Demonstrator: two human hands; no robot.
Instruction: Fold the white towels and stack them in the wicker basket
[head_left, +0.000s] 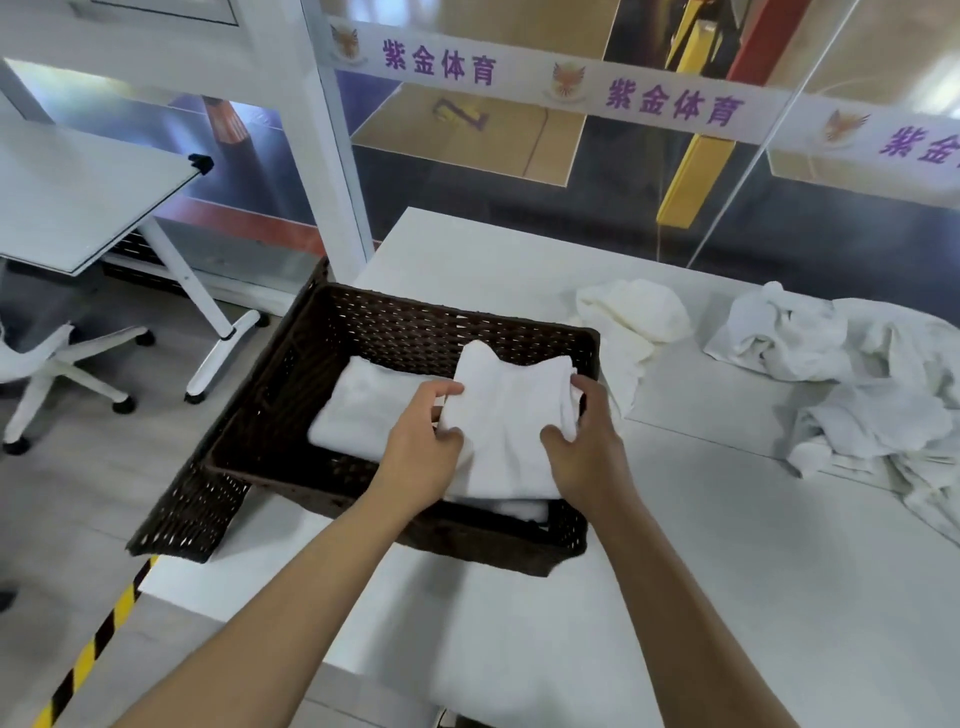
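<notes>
Seen from above: a folded white towel (511, 415) held over the right half of a dark wicker basket (441, 317), just above another folded towel (519, 512) already lying there. Gripped on both sides: left hand (421, 447) curled round its left edge with the thumb on top, right hand (587, 441) curled round its right edge. Probably light, soft and floppy, not slippery; best taken by the two side edges, as here, to keep the folds from slumping. In the basket's left half, a second folded stack (363, 405). On the white table (727, 519), just right of the basket's far corner, one crumpled towel (634, 317); farther right, well apart, a rumpled heap of unfolded towels (857, 374). Apparently no obstacle to lowering but the basket's near wall, close under the wrists. Off to the left, a white wheeled chair (57, 358) and a tilted white desk (78, 197); at the far side, a glass partition (597, 171) with purple lettering.
</notes>
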